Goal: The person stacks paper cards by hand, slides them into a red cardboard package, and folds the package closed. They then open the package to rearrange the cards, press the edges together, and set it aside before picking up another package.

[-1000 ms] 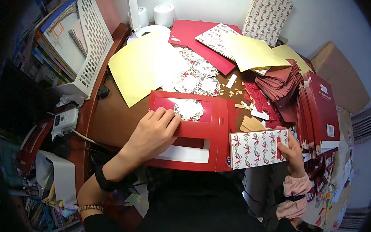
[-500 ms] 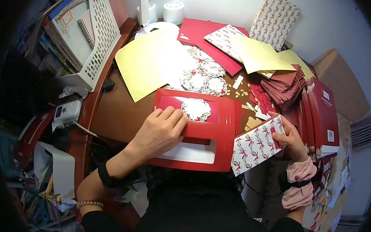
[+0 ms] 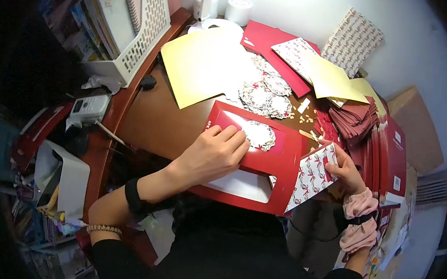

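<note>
A flat red box (image 3: 287, 171) with two cut-out windows lies tilted in front of me. My left hand (image 3: 221, 150) is closed at its upper window, fingers curled on the box and fingertips hidden. Beside those fingers a scalloped floral paper piece (image 3: 260, 135) shows in the same window. At the box's right end my right hand (image 3: 344, 170) grips a white patterned card (image 3: 313, 177) printed with green sprigs and red bows, thumb on top. The card is partly inside the box, and a bit of its pattern shows at the lower window's right edge.
Yellow sheets (image 3: 198, 64) and scalloped floral papers (image 3: 264, 98) lie behind the box. Stacked red boxes (image 3: 394, 154) and folded dark-red pieces (image 3: 355, 118) stand at right. Small paper scraps (image 3: 306, 118) are scattered between. A white file holder (image 3: 143, 37) stands back left.
The patterned card has slid further left into the red box, so less of it sticks out and its edge shows in the lower window. The whole view has shifted a little.
</note>
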Tool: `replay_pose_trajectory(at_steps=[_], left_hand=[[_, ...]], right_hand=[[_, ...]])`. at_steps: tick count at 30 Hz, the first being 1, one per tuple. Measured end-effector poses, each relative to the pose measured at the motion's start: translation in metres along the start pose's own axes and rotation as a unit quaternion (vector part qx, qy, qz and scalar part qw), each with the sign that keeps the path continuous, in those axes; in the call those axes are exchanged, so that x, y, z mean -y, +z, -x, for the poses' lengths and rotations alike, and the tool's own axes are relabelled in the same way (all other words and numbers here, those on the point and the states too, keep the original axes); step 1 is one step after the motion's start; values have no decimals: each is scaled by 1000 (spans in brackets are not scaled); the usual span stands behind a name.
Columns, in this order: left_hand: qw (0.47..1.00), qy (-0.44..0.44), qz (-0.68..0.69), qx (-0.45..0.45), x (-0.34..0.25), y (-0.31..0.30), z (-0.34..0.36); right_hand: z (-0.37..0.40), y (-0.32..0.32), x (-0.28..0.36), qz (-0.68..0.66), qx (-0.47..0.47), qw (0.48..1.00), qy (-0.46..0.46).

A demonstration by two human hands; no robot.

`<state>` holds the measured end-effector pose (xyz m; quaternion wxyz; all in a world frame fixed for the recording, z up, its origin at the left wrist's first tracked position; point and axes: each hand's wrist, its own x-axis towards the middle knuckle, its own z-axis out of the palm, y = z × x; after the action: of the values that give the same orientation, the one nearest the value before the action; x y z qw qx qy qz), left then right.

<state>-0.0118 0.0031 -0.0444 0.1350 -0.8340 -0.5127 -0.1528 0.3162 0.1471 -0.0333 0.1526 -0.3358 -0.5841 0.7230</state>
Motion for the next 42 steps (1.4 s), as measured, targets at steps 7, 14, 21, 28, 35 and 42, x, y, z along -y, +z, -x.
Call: replay_pose_trajectory(at_steps=[7,14,21,28,35,42], left_hand=[[1000,-1,-16,-13,1,6,3],[999,-24,-10,-23,0,11,4],[999,-37,-16,-25,0,9,2],[999,-42,-18,-17,0,9,4],[995,-67,77,8,8,-6,6],[952,-243,161,99,15,-28,16]], right_hand=[[2,11,-3,-17,-46,999,4],[6,22,-8,-59,-65,996,19],[11,28,-17,-40,-81,996,17],[15,37,-29,-38,-90,995,22],[21,54,-20,-51,-106,992,48],[30,57,-31,-101,-142,984,35]])
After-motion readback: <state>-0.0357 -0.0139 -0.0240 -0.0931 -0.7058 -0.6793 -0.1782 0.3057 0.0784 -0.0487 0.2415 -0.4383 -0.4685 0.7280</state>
